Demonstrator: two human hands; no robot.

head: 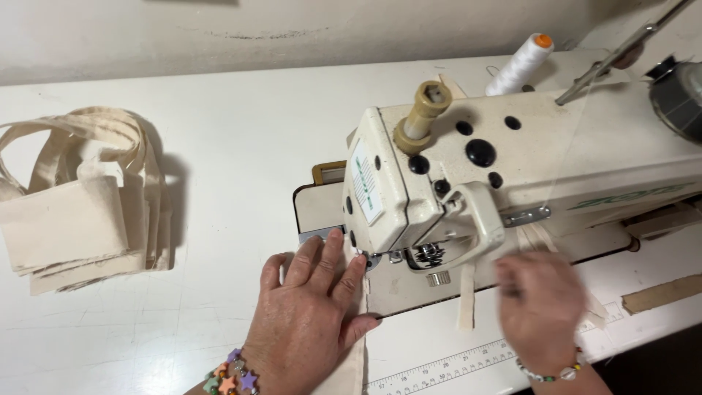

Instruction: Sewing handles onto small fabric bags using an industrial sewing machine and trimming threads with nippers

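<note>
Feeding cream fabric point(356, 358) under the sewing machine point(468, 175): keep your left hand point(311, 311) flat, fingers spread; right hand point(540, 303) blurred, grip indeterminate; guide the strip point(466, 300) straight.

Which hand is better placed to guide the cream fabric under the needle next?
Probably the left hand: it lies flat on the cream fabric strip, fingertips beside the presser foot of the cream industrial sewing machine. The right hand is motion-blurred, off to the side near a loose cream strap.
</note>
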